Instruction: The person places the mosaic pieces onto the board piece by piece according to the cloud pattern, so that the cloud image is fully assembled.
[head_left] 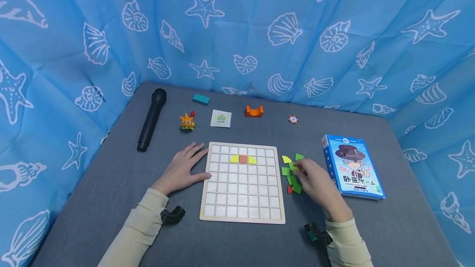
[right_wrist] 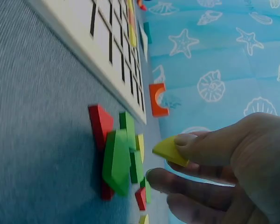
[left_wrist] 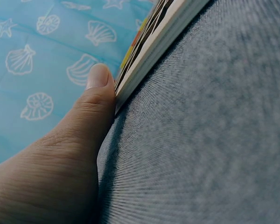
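Observation:
A white gridded board with a pale wooden rim lies in front of me. Near its top, a reddish-brown square sits between two yellow quarter-round pieces. My left hand lies spread at the board's left edge, its thumb against the rim. Beyond the right edge, my right hand pinches a yellow quarter-round piece between thumb and fingers, held above a loose cluster. That cluster has several green pieces, red pieces and another yellow quarter-round; my right hand partly covers it in the head view.
Behind the board lie a patterned card, a teal block, an orange arch block, a small orange figure and a red-white chip. A black microphone lies left; a blue game box lies right.

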A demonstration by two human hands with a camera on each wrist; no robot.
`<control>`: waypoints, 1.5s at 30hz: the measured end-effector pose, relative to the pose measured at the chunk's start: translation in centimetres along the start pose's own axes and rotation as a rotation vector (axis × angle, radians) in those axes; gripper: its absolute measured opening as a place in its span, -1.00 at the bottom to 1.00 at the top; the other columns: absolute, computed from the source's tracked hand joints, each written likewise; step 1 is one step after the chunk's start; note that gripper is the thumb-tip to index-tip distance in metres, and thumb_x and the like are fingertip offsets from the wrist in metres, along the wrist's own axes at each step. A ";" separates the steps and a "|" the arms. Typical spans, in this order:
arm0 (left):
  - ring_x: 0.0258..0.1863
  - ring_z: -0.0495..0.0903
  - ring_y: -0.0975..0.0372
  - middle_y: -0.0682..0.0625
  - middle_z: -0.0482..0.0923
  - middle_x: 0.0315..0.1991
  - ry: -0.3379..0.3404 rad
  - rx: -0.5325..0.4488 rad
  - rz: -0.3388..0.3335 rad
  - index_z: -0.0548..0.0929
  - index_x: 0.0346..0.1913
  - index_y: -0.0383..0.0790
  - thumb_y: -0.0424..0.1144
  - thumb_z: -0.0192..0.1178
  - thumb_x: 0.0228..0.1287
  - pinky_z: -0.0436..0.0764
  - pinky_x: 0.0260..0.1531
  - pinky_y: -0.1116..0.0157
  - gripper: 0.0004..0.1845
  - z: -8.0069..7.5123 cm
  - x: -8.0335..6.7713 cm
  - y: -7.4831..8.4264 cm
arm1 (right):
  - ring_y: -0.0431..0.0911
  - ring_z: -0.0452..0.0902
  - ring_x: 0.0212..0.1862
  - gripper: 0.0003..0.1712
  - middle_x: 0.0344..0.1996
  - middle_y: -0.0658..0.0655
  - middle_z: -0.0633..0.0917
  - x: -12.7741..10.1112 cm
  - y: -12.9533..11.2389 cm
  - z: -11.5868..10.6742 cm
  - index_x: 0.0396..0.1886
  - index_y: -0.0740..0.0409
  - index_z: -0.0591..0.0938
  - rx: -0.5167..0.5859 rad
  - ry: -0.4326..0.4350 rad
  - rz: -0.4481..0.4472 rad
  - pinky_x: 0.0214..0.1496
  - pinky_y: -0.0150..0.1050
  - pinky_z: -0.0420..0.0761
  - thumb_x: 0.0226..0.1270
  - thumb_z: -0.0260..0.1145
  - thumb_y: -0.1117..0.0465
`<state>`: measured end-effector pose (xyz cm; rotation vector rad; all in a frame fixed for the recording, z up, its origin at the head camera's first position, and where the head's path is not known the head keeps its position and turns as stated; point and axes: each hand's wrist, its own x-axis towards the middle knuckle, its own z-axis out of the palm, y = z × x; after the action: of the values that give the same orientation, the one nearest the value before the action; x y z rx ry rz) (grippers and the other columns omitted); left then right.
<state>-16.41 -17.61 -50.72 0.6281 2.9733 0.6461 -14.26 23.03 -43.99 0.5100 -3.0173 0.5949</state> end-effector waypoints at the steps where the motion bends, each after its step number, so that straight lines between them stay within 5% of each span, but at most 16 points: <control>1: 0.50 -0.06 0.02 0.02 0.06 0.50 0.000 0.001 0.001 0.15 0.49 0.09 0.52 -0.03 0.12 0.12 0.34 -0.15 -0.05 0.0 0.0 0.0 | -0.10 0.52 -0.27 -0.76 -0.23 0.12 0.63 0.1 -0.2 0.1 -0.02 0.22 0.58 0.010 0.002 0.000 -0.22 -0.11 0.62 0.33 0.26 0.31; 13: 0.50 -0.05 0.03 0.02 0.06 0.50 0.001 0.003 -0.004 0.15 0.49 0.09 0.51 -0.02 0.12 0.13 0.34 -0.14 -0.06 0.1 0.1 0.1 | -0.10 0.57 -0.27 -0.79 -0.21 0.12 0.70 0.7 -0.9 1.4 -0.06 0.16 0.58 0.055 0.046 -0.007 -0.19 -0.07 0.65 0.32 0.28 0.32; 25: 0.50 -0.05 0.03 0.01 0.07 0.50 -0.001 0.007 -0.007 0.16 0.49 0.07 0.50 -0.01 0.13 0.12 0.35 -0.14 -0.06 -0.1 0.1 0.1 | -0.21 0.44 -0.35 -0.92 -0.35 -0.03 0.59 1.8 -3.5 2.6 -0.24 0.10 0.63 0.176 0.069 -0.083 -0.37 -0.30 0.51 0.28 0.33 0.27; 36: 0.51 -0.06 0.04 0.02 0.07 0.50 -0.002 -0.001 0.000 0.16 0.49 0.08 0.49 -0.02 0.13 0.11 0.35 -0.14 -0.06 0.1 0.1 0.1 | -0.15 0.40 -0.42 -0.90 -0.42 0.01 0.58 3.1 -4.4 4.3 -0.23 0.13 0.63 0.240 0.040 0.098 -0.41 -0.31 0.43 0.28 0.33 0.24; 45: 0.50 -0.05 0.03 0.02 0.07 0.50 0.005 0.002 0.000 0.18 0.49 0.07 0.50 -0.01 0.13 0.13 0.34 -0.14 -0.06 0.1 0.0 0.0 | -0.19 0.37 -0.48 -0.91 -0.46 -0.03 0.58 3.2 -5.1 4.8 -0.27 0.10 0.62 0.153 0.058 0.060 -0.45 -0.31 0.39 0.29 0.34 0.20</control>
<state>-16.42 -17.55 -50.77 0.6276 2.9789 0.6464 -15.43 15.83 -46.29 0.4014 -2.9569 0.8334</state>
